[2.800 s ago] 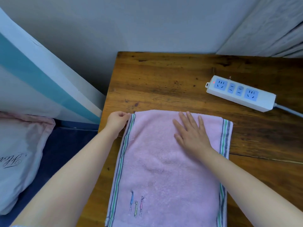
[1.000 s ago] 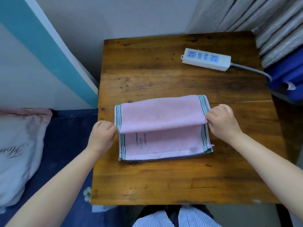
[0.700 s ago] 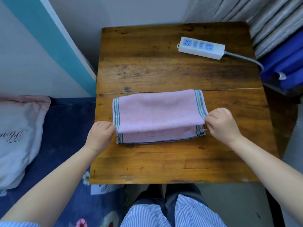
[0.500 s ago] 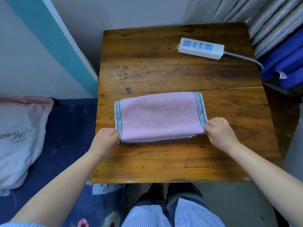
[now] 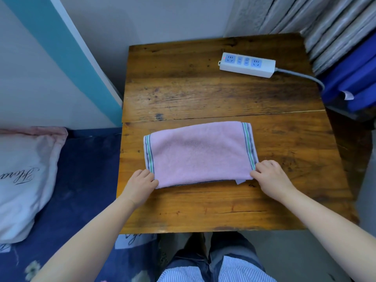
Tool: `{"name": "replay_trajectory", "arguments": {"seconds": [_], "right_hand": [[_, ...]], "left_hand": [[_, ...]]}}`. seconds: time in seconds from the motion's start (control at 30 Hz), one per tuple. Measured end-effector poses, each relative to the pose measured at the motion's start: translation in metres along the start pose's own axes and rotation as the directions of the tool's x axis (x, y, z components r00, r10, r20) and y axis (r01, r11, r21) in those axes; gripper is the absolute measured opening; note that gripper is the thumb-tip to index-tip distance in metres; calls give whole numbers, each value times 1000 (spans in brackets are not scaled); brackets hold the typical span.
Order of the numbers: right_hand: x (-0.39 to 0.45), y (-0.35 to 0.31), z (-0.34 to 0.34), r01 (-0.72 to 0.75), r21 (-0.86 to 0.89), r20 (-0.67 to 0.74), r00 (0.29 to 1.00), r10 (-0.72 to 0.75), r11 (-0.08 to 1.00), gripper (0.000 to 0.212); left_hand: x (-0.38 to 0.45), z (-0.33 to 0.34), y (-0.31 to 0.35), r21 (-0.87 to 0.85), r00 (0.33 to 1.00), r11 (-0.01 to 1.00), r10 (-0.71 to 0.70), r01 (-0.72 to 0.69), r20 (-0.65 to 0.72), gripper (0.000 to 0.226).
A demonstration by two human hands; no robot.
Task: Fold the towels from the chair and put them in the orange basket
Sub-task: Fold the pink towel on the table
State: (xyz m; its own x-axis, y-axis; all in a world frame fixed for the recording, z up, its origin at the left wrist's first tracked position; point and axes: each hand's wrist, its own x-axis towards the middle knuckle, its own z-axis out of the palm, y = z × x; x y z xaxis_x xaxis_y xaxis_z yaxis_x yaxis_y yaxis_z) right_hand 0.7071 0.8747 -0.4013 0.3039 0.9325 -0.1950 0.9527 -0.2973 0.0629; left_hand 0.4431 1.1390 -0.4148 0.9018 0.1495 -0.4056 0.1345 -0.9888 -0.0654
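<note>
Pink towel (image 5: 200, 153) lies folded on the tabletop (image 5: 213, 94); left hand (image 5: 140, 185) and right hand (image 5: 270, 178) each pinch a near corner in a narrow grip. Further folding and basketing remain; basket unseen

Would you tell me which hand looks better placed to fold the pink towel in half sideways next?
Probably either; slightly the right hand. It pinches the towel at its near right corner, as the left hand does opposite, but more bare table lies on the right.
</note>
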Motion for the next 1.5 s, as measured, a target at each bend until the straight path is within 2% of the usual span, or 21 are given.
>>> {"name": "replay_trajectory", "arguments": {"seconds": [0.07, 0.13, 0.2, 0.23, 0.27, 0.33, 0.37, 0.4, 0.47, 0.57, 0.63, 0.73, 0.87, 1.0, 1.1, 1.2, 1.3, 1.37, 1.43, 1.5], "right_hand": [[0, -3, 0, -32, -10, 51, 998, 33, 999, 36], [1, -6, -2, -95, 14, 127, 988, 92, 995, 23], [4, -7, -5, -98, 24, 91, 991, 96, 995, 18], [7, -7, -9, -95, 34, 50, 994, 93, 995, 23], [12, -7, -15, -101, 48, 15, 995, 101, 994, 25], [27, -10, -20, -119, 75, -43, 992, 122, 990, 24], [37, -12, -25, -134, 80, -49, 989, 138, 988, 24], [49, -13, -26, -158, 78, -41, 986, 161, 984, 26], [71, -16, -29, -200, 49, 8, 980, 200, 979, 37], [94, -13, -23, -227, 40, 96, 970, 222, 973, 42], [97, -8, -18, -273, 67, 212, 944, 254, 960, 58], [92, 5, -6, -313, 85, 280, 918, 279, 946, 77], [81, 16, 6, -391, 167, 427, 856, 291, 905, 62], [77, 13, 3, -419, 210, 450, 844, 293, 883, 59], [77, 15, 0, -414, 241, 444, 851, 280, 877, 67], [77, 17, -1, -429, 258, 420, 857, 300, 866, 57], [69, 10, -1, -537, 287, 425, 813, 397, 793, 60], [61, 4, -1, -599, 306, 431, 780, 454, 740, 61], [54, -2, -4, -613, 370, 398, 784, 477, 699, 62], [50, -7, -8, -572, 452, 353, 819, 452, 685, 64]], "left_hand": [[1, -13, 7, 12, 998, 1000, -28, 27, 64, 46], [2, -32, 16, 31, 978, 994, -105, 102, 178, 29], [11, -44, 20, 10, 941, 980, -196, 201, 275, 27], [16, -51, 23, -28, 932, 967, -235, 252, 275, 25], [23, -59, 25, -44, 939, 959, -265, 281, 220, 20], [42, -71, 27, -166, 947, 934, -322, 317, -6, 9], [56, -72, 28, -249, 940, 924, -323, 289, -110, 8], [71, -76, 29, -296, 924, 909, -350, 294, -157, 18], [98, -80, 39, -339, 909, 876, -400, 342, -117, 40], [132, -80, 56, -365, 917, 858, -399, 363, -26, 51], [144, -65, 63, -323, 922, 869, -387, 376, 33, 60], [152, -45, 65, -288, 927, 886, -375, 364, 19, 63], [156, -43, 67, -323, 928, 874, -369, 363, 46, 80], [154, -54, 66, -382, 896, 815, -433, 436, 97, 72], [155, -49, 67, -389, 892, 822, -452, 416, -1, 93], [150, -57, 75, -418, 881, 794, -472, 440, 30, 83], [143, -49, 76, -384, 887, 810, -459, 444, 59, 81], [142, -50, 77, -428, 901, 796, -408, 429, 144, 82], [141, -44, 79, -459, 914, 792, -377, 403, 153, 84], [139, -44, 77, -484, 918, 786, -380, 385, 114, 87]]}}
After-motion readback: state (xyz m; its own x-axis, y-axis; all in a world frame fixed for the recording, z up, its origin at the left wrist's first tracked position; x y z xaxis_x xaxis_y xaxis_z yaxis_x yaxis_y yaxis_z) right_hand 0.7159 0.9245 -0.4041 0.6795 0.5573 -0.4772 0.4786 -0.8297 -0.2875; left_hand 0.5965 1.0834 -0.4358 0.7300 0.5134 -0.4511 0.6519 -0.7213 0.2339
